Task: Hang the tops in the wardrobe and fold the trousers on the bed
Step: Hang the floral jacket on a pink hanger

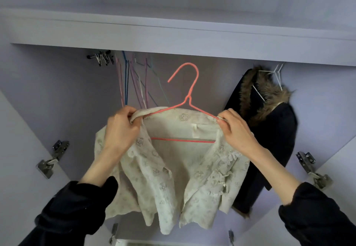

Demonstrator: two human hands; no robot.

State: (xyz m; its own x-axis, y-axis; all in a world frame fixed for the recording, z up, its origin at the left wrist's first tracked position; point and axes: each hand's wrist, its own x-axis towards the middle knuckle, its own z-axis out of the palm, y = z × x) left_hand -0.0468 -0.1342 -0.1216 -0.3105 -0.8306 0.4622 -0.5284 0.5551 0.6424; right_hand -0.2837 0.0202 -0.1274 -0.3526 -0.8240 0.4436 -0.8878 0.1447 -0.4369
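A cream embroidered top [169, 178] hangs on a coral wire hanger [189, 89], held up in front of the open wardrobe [173, 53]. My left hand [121, 128] grips the top's left shoulder and collar over the hanger's arm. At the other shoulder, my right hand [234, 128] pinches the fabric together with the hanger wire. The hanger's hook points up and left, below the wardrobe's top edge and free of any rail. The top's front is open and its hem dangles loose.
Several empty wire hangers [134, 84] in pink, blue and purple hang at the upper left inside. A dark coat with a fur collar [269, 130] hangs at the right on a white hanger [277, 74]. Both doors stand open, with metal hinges [52, 159] [312, 168] at the sides.
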